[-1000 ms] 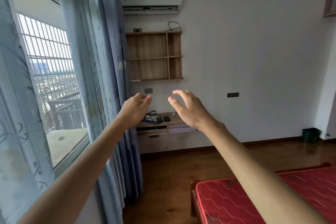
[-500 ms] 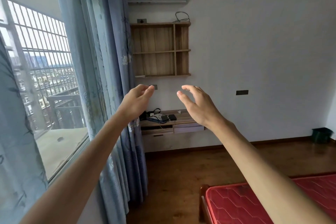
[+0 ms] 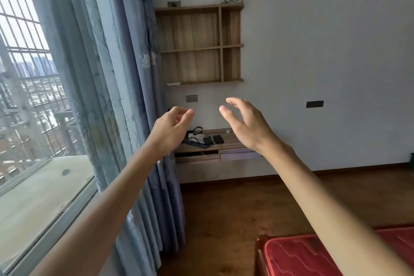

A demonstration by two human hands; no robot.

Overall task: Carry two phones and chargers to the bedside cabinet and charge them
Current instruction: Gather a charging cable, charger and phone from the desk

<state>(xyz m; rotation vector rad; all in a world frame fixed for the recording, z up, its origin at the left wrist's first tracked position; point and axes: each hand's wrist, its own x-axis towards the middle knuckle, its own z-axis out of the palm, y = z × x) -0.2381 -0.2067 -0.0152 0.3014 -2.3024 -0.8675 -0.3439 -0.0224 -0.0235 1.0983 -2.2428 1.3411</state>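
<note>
Hands: left hand point(image 3: 170, 129) and right hand point(image 3: 244, 125) are hovering in mid-air at arm's length, apart from each other, fingers loosely curved and gripping nothing

Phones: black phone point(image 3: 218, 139) and grey phone point(image 3: 208, 140) are lying side by side on the far worktop point(image 3: 234, 142) against the far wall, well apart from both hands

Chargers: chargers point(image 3: 192, 135) are lying tangled with cables just left of the phones

Surroundings: wooden shelf point(image 3: 199, 45) is hanging above the worktop; blue curtain point(image 3: 125, 74) is hanging at left; red mattress point(image 3: 300, 255) is showing near right
</note>
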